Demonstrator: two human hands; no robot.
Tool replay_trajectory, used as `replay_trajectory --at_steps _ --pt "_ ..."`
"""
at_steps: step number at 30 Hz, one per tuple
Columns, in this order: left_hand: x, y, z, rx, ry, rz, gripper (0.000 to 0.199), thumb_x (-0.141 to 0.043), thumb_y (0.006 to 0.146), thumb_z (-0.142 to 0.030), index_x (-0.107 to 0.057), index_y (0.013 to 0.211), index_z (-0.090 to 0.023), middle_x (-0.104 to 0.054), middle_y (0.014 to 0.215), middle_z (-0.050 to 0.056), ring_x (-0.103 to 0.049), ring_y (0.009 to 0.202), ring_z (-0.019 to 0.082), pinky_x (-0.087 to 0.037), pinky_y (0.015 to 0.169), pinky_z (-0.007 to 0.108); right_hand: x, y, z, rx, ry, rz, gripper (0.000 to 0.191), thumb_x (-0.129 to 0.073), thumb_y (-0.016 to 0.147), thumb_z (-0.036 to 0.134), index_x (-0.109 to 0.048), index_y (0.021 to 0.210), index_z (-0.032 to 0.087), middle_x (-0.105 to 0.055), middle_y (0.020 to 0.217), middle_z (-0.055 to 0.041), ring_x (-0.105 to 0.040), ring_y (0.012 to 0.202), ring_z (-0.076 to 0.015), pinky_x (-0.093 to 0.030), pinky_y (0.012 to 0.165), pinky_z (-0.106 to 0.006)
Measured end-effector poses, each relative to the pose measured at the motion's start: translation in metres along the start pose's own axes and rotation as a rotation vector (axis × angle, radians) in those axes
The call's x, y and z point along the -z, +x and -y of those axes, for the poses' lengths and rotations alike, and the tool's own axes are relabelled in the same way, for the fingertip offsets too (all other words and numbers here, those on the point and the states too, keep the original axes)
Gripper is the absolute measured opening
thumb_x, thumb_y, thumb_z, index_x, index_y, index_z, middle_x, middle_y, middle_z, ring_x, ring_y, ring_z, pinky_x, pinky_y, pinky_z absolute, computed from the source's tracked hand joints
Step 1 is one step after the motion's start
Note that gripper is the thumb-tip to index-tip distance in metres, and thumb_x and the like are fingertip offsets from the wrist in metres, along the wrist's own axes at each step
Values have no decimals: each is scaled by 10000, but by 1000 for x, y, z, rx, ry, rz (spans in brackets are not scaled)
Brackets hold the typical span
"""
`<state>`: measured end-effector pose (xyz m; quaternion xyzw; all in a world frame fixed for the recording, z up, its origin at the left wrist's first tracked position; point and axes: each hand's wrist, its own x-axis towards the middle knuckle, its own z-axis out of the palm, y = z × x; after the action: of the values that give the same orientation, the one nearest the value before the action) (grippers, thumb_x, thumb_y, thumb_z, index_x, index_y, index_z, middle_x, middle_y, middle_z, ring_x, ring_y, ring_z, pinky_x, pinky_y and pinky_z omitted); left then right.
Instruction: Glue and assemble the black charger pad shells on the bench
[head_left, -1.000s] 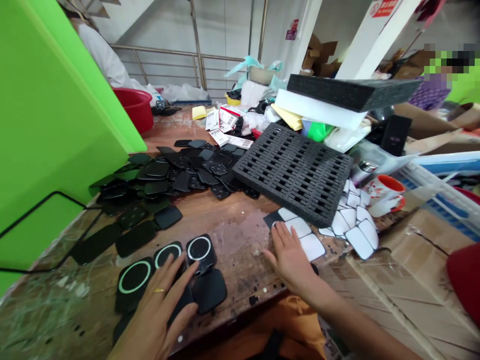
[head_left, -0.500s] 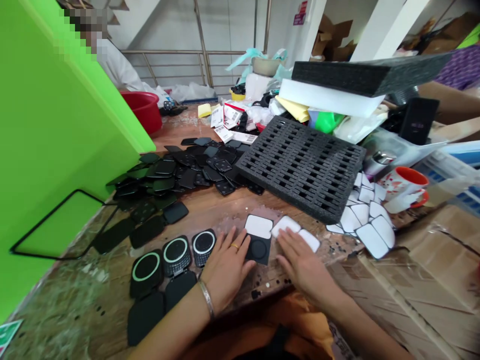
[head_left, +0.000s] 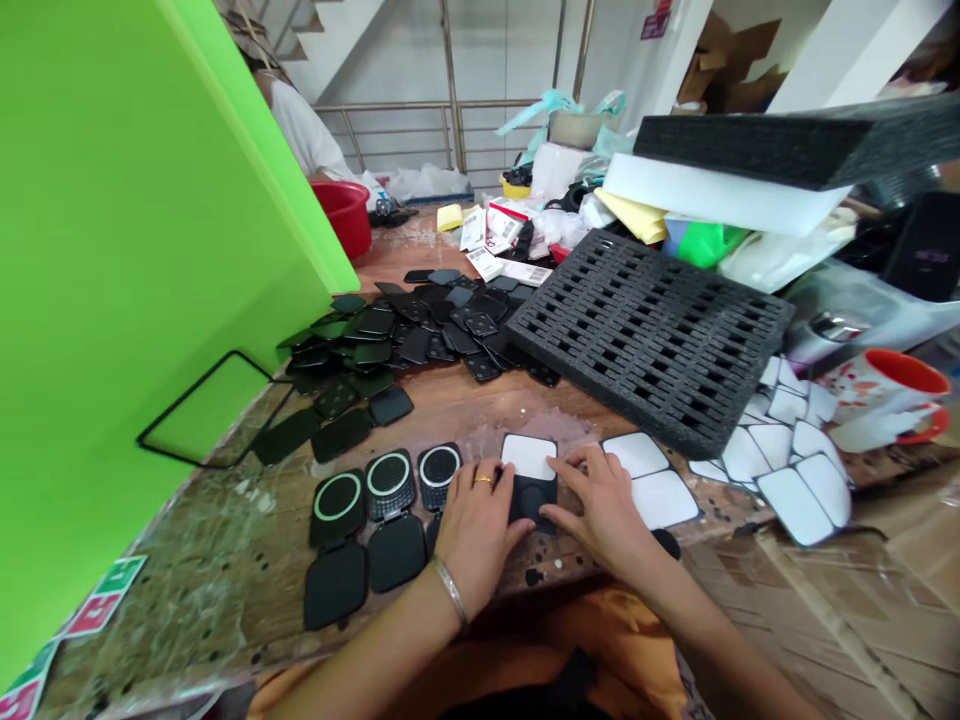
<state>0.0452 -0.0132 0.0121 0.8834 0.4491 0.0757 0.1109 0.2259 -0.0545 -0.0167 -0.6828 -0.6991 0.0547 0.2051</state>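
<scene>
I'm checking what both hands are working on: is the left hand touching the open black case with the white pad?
Touching. The head view shows the left hand with fingers resting on the open black case, and the right hand presses its other side.

Bright, even daylight fills the scene, strongest from the pale back wall (head_left: 420, 50) toward 12 o'clock. Shadows are soft and short. The green board (head_left: 127, 250) at 9 o'clock glows, tinting the glossy black covers (head_left: 375, 330) beside it. Straight lines bend near the edges, and the foam stack (head_left: 787, 150) at 2 o'clock smears slightly.
</scene>
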Motion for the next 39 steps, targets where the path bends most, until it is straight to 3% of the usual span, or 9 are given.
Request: replay_trajectory --at_steps 4,9,13,19,22,26,30,35,39 --pt "-3 -1 -1 71 -78 -51 560 -729 757 -282 -508 1267 -212 -440 1352 152 -423 1231 341 -385 1001 513 4 5 -7 57 2 54 520 -747 718 368 -620 1212 271 -512 1131 -120 -492 1017 -296 -450 796 -438" --pt "1 3 1 162 -176 -27 722 -731 731 -232 -386 1364 -197 -506 1265 154 -488 1152 321 -403 956 486 1 0 -3 57 -58 19 459 -714 751 393 -640 1180 246 -527 1151 -131 -485 1029 -315 -449 767 -433" --pt "9 10 7 263 -521 34 726 -739 634 -106 -462 1301 -177 -601 1101 128 -514 1097 324 -363 963 497 -5 -8 1 43 -25 -47 352 -681 787 346 -674 1123 246 -543 1149 -131 -490 1033 -313 -448 780 -443" --pt "12 17 10 321 -888 103 580 -713 641 -169 -538 1193 -191 -629 855 22 -599 798 189 -461 763 330 -2 -14 1 -51 365 -164 172 -602 852 353 -721 876 231 -611 991 -86 -546 959 -250 -451 856 -412" --pt "15 18 11 325 -1072 132 501 -677 673 -189 -525 1150 -167 -597 760 -15 -584 674 125 -460 655 255 10 -10 2 -146 615 -95 223 -586 861 381 -701 768 214 -630 944 -72 -571 928 -225 -456 842 -354" --pt "23 17 9 326 -1273 118 554 -707 657 -220 -531 1181 -176 -565 737 -39 -559 652 94 -436 642 223 24 -2 5 -196 877 77 295 -576 857 420 -656 712 177 -634 830 -49 -587 814 -181 -466 767 -288" --pt "29 17 7 398 -1305 81 338 -727 625 -245 -659 931 -121 -591 706 -9 -549 655 119 -427 628 239 29 5 10 -310 1073 221 288 -637 797 443 -673 768 158 -641 770 -23 -589 736 -153 -476 686 -252" --pt "35 16 6 499 -1238 -35 255 -735 648 -359 -638 693 -128 -528 568 -43 -454 545 93 -329 523 214 31 9 14 -401 1219 147 383 -754 693 363 -644 1009 174 -669 789 -9 -619 742 -139 -504 697 -243" --pt "37 16 6 517 -1263 -20 332 -756 639 -437 -626 635 -132 -511 534 -53 -424 512 80 -315 495 207 30 11 13 -345 1157 111 312 -728 727 348 -664 967 159 -671 780 -24 -621 724 -138 -511 672 -239"
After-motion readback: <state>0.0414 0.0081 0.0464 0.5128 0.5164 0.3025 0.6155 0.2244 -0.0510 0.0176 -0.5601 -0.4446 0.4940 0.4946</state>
